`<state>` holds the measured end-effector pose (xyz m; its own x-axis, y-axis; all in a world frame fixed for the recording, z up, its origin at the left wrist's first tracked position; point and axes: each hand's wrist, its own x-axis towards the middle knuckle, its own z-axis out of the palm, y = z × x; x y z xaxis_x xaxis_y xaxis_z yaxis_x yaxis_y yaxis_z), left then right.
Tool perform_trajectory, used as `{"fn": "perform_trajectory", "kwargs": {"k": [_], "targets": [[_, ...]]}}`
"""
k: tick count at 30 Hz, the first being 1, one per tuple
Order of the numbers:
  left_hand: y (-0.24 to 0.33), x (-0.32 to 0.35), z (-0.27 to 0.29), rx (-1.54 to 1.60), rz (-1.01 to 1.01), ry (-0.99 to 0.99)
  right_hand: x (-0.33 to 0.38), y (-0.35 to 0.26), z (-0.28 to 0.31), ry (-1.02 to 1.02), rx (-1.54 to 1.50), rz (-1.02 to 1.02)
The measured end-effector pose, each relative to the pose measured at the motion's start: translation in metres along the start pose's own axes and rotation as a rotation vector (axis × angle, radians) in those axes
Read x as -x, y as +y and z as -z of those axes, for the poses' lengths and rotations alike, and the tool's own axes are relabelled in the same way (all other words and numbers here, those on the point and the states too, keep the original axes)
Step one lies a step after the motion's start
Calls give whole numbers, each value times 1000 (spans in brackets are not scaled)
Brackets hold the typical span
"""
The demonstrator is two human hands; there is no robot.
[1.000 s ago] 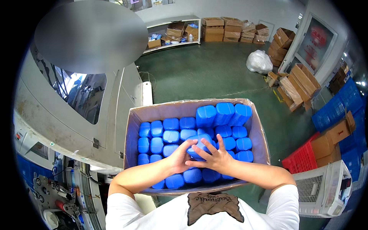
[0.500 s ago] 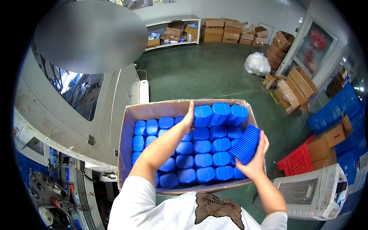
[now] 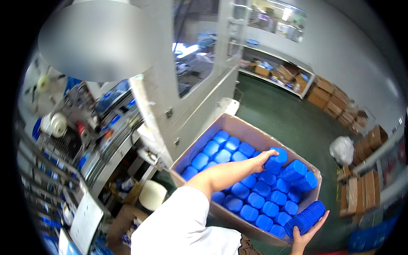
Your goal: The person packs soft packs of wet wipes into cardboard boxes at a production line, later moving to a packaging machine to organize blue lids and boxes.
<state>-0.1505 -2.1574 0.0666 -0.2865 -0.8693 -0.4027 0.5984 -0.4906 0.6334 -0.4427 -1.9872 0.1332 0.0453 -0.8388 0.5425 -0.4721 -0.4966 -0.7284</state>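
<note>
A large cardboard box (image 3: 316,180) stands in front of me, packed with upright stacks of nested blue plastic containers (image 3: 256,199) with rounded corners. At the far side of the box my left hand (image 3: 264,160) is closed on a blue stack (image 3: 278,158), its fingers along the stack's left side and top edge. Over the box's near right corner, my right hand (image 3: 307,238) grips another stack of nested blue containers (image 3: 307,216). That stack is tilted and its ribbed layers show. Two taller stacks (image 3: 294,171) rise beside the one at my left hand.
A pale machine cabinet (image 3: 199,110) with a window stands behind the box. To the left are a conveyor-like machine (image 3: 112,142) and a white stool (image 3: 153,194). Brown cartons (image 3: 323,91) and a white bag (image 3: 342,150) lie along the far right.
My view has swung to the left, so the box now appears lower right and slanted. My left hand has gone from flat beside a stack to holding it. The right hand keeps its stack.
</note>
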Motion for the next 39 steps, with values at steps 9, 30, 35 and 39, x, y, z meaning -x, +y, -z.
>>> {"fn": "perform_trajectory", "kwargs": {"k": [9, 30, 35, 39], "targets": [[-51, 314, 12, 95, -788, -4, 0, -70, 2, -464, -4, 504], [-536, 1032, 58, -592, -897, 2755, 506, -505, -207, -1951, -1025, 1099], [-600, 1089, 98, -911, -583, 2436, 664, -630, -208, -1724, -783, 1645], [-618, 1098, 73, -814, -343, 2328, 710, -658, -202, -1788, -356, 1819]]}}
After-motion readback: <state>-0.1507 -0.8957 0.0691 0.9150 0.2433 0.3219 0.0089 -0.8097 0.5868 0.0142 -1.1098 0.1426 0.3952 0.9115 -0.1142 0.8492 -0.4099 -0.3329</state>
